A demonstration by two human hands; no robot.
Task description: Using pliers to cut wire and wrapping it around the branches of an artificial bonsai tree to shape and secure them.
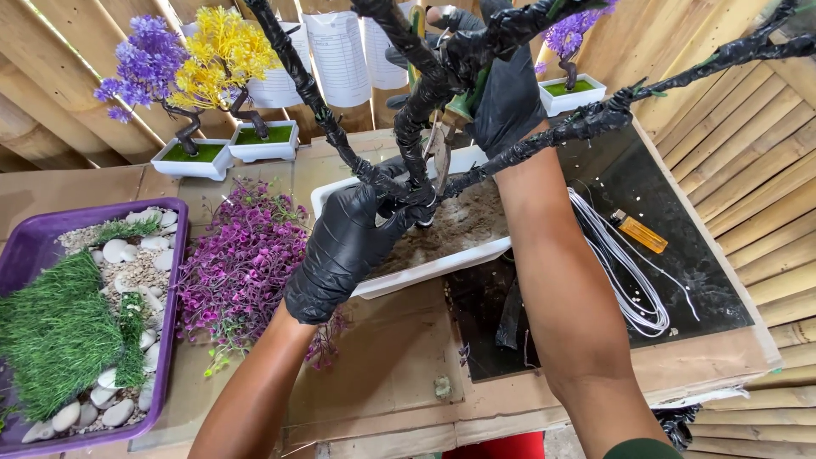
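One white planter (442, 263) holds sand (463, 225), black trunk (416, 127).

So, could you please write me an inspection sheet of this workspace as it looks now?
Surface: cardboard-covered table with a black mat.
Job's things: black-wrapped tree frame standing in a white tray of sandy fill.
Clutter: purple foliage; purple tray of pebbles and grass mat; orange lighter; three small finished trees.
Fingers: left hand, black-gloved, grips the trunk base; right hand, gloved, up among the branches with pliers.
Cables: coiled white wire.
Surroundings: bamboo walls, hanging papers.
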